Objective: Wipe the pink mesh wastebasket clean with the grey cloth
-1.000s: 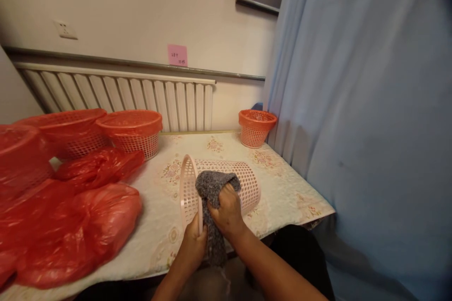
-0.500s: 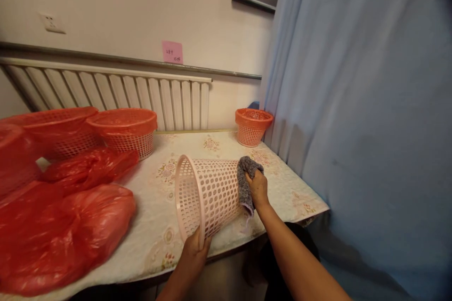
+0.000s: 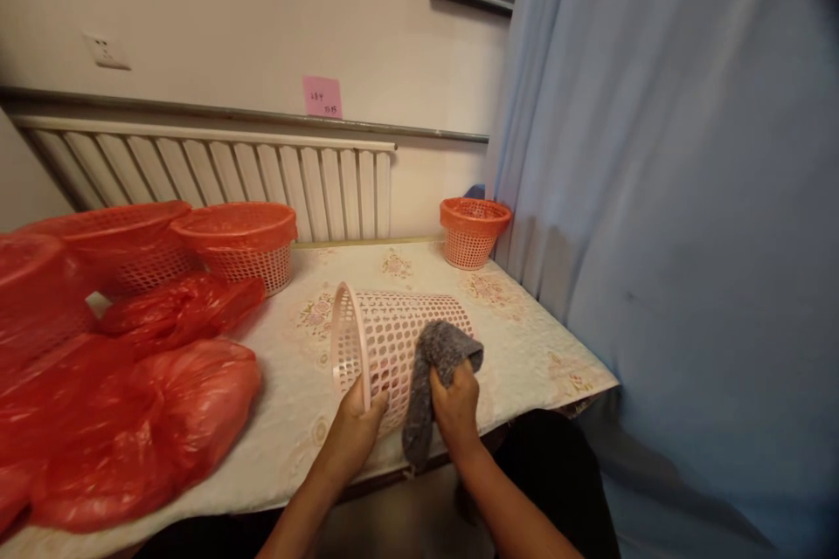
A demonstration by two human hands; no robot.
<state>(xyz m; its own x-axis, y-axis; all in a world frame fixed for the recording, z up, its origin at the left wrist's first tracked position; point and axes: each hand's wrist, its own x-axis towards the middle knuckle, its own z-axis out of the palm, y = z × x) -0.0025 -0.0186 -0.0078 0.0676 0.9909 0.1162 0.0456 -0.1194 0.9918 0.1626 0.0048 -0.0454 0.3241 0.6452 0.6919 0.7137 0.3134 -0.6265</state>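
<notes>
A pale pink plastic basket point(image 3: 386, 327) with a holed wall lies on its side on the table, its mouth facing left. My left hand point(image 3: 357, 428) grips the rim at the near side, thumb outside and the other fingers partly hidden by the basket. In my right hand point(image 3: 457, 402) is a grey cloth point(image 3: 436, 358), bunched in the fingers and pressed to the near side of the basket's wall. One end of the cloth hangs down by the table's front edge.
Baskets lined with red bags, including one point(image 3: 246, 231) by the radiator point(image 3: 262, 175), stand at the left. Loose red plastic bags point(image 3: 163, 428) lie before them. Another lined basket point(image 3: 473, 236) stands at the back right, beside a blue curtain point(image 3: 655, 192). A floral tablecloth point(image 3: 524, 341) covers the table.
My right hand has moved the cloth from the basket's base end down and left onto its near side. My left hand has shifted slightly up and left along the rim.
</notes>
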